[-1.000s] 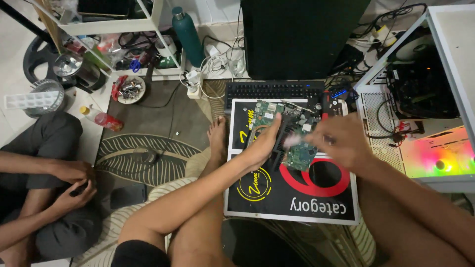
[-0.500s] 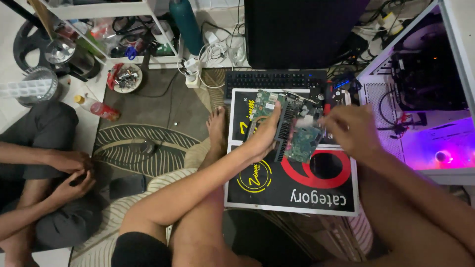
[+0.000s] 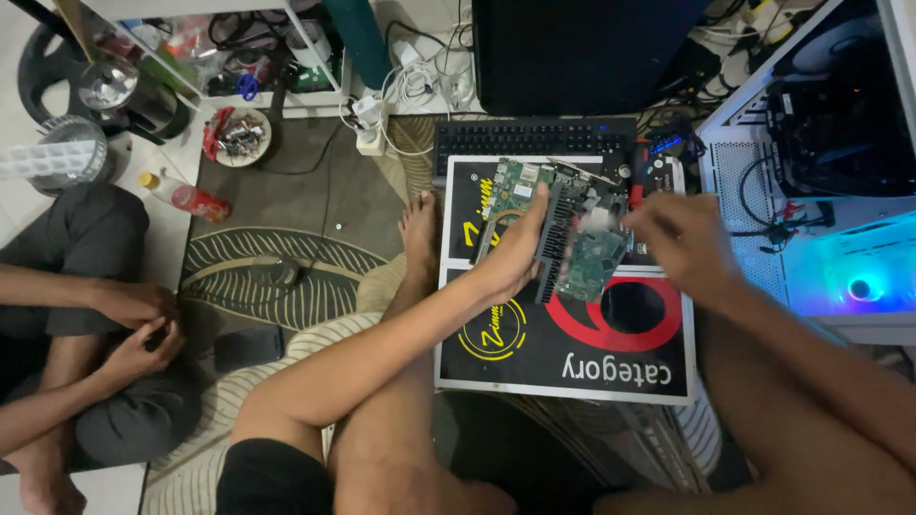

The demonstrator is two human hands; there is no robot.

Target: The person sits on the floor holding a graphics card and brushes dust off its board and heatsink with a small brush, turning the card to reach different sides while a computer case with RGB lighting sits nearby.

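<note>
Evidently stiff, light and fragile, best held by its edges, the green circuit board sat tilted above the black box, left hand gripping its nine-o'clock edge, right hand pinching at three o'clock, blurred.

A green circuit board with a dark finned heatsink along one edge stands tilted above the black printed board, lifted clear of it. The left hand grips the heatsink side, fingers curled round the fins. The right hand sits at the opposite edge, blurred, so its hold is hard to make out. Behind the lifted piece, a second green circuit board lies flat on the black printed board's far end.
</note>
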